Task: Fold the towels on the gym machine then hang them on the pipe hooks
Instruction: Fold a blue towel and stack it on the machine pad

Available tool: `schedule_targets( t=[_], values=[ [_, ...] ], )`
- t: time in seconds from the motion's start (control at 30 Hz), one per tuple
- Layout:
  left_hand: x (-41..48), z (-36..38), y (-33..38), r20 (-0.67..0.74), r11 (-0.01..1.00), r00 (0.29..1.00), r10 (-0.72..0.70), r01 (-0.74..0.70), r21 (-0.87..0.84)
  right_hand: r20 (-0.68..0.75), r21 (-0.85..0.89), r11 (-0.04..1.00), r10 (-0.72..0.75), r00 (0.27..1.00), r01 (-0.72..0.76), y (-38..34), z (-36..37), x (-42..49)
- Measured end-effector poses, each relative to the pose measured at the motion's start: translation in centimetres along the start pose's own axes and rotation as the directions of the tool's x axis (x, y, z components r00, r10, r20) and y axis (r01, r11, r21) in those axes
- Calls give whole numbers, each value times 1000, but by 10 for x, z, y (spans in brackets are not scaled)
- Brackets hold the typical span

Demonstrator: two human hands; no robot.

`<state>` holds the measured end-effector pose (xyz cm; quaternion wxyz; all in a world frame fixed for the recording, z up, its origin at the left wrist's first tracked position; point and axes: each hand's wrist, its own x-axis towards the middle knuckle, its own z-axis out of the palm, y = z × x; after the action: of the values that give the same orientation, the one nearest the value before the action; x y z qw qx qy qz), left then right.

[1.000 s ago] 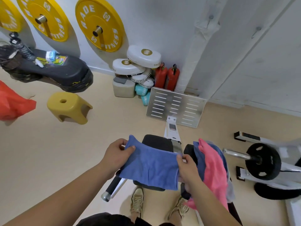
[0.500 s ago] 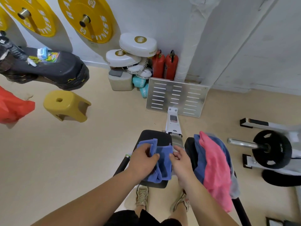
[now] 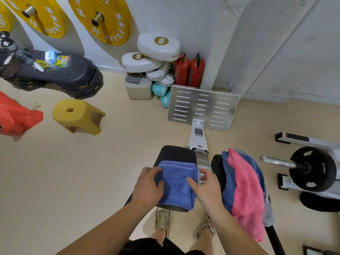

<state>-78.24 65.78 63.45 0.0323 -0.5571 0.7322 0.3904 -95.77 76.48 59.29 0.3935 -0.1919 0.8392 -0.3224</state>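
Squaring blue towel (image 3: 177,186) on pad (image 3: 176,153)
Left hand (image 3: 148,187) curls round its edge; right hand (image 3: 205,186) presses by thumb, fingers loose; align corners before lifting.
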Motion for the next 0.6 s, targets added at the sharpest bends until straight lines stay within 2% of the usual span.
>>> schedule_targets(
  t=[0.07,0.17,0.33,0.4,0.5,0.57,0.6],
  values=[
    [2,-1,-10,105,997,993,-48,41,71,48,-47,999,-3,999,5,-2,3,-3],
    [5,7,-12,186,999,982,-14,8,33,104,-135,990,-29,994,43,1,10,-3],
    [15,5,-16,53,998,997,60,-60,5,77,-26,999,-18,997,20,-3,14,1],
    [15,-1,-18,27,993,995,94,-96,73,65,-32,999,-36,997,39,-6,17,0],
    [12,-3,-17,48,918,956,291,-293,266,15,-147,983,-111,994,112,-4,18,-7],
    [11,3,-16,164,847,897,410,-441,297,9,-252,938,-243,970,237,-1,15,-14],
    [10,6,-16,240,827,882,406,-466,313,49,-305,904,-299,953,299,3,15,-16]
  ],
)
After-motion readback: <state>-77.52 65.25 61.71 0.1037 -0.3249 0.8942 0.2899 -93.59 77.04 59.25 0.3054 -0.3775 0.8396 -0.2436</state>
